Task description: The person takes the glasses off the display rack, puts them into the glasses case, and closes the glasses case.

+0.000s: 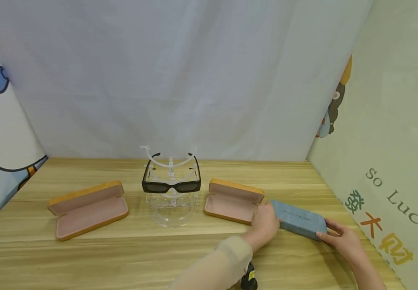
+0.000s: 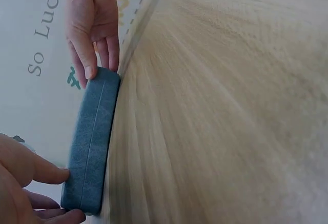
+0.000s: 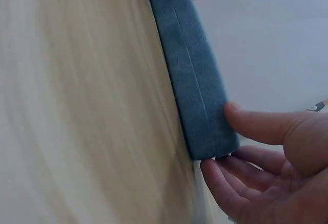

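1. Centrally, a closed blue felt-covered rectangular glasses case (image 1: 299, 220) lies on the light wooden table (image 1: 140, 257) (right of an open tan case (image 1: 233, 200)).
2. Left hand (image 1: 265, 225) pinches its left end.
3. Right hand (image 1: 343, 238) pinches its right end, fingers loosely spread.

Wooden table (image 1: 194, 257) bears two open tan cases (image 1: 89, 209) (image 1: 233, 200), a clear stand (image 1: 171, 209) between them — and a closed blue case (image 1: 298, 220) at right.

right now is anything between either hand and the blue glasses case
Nothing visible. The left hand touches one end of the blue case and the right hand touches the other. The open orange case lies just beside it.
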A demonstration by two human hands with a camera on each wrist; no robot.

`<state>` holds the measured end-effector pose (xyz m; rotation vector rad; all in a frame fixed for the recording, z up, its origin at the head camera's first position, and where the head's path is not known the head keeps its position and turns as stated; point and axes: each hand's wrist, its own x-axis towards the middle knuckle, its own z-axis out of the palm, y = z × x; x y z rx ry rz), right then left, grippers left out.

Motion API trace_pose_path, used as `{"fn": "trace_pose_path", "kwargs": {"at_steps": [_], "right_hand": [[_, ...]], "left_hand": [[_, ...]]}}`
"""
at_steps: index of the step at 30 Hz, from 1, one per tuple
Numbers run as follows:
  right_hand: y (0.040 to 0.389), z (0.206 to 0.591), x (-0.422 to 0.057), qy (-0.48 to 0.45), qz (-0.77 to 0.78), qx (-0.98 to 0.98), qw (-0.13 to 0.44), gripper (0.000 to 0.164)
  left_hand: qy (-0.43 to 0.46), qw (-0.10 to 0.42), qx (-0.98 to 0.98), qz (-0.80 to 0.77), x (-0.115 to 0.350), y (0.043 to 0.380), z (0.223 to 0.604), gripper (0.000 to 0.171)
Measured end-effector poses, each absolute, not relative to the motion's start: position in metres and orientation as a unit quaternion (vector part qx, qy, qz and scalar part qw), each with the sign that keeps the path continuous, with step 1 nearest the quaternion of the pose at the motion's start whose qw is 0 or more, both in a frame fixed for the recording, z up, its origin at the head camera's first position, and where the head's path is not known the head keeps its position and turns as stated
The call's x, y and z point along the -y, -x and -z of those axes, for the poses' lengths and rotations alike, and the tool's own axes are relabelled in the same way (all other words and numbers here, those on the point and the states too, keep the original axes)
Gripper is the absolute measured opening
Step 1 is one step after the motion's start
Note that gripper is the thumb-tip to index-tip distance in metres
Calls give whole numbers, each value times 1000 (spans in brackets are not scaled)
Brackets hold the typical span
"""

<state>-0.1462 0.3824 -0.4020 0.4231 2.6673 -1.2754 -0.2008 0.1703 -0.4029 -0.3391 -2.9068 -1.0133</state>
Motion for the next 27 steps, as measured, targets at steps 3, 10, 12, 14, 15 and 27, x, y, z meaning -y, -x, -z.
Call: {"fn": "trace_pose_path", "kwargs": {"at_steps": [3, 10, 12, 14, 15, 27], "right_hand": [[147, 399, -378, -142, 424, -893, 57, 78], [148, 382, -356, -156, 401, -902, 8, 73], [151, 377, -348, -145, 392, -909, -13, 71], [153, 373, -340, -123, 386, -913, -36, 66], [154, 371, -336, -112, 385, -915, -45, 64], [164, 364, -282, -13, 375, -917, -132, 34]], "left_hand": [[110, 22, 929, 352, -165, 200, 402, 21], [130, 11, 903, 410, -148, 194, 396, 32], [138, 14, 901, 412, -142, 193, 393, 30], [145, 20, 899, 412, -136, 192, 391, 29], [148, 23, 899, 412, -132, 191, 390, 29], [165, 35, 864, 475, -87, 190, 386, 23]]}}
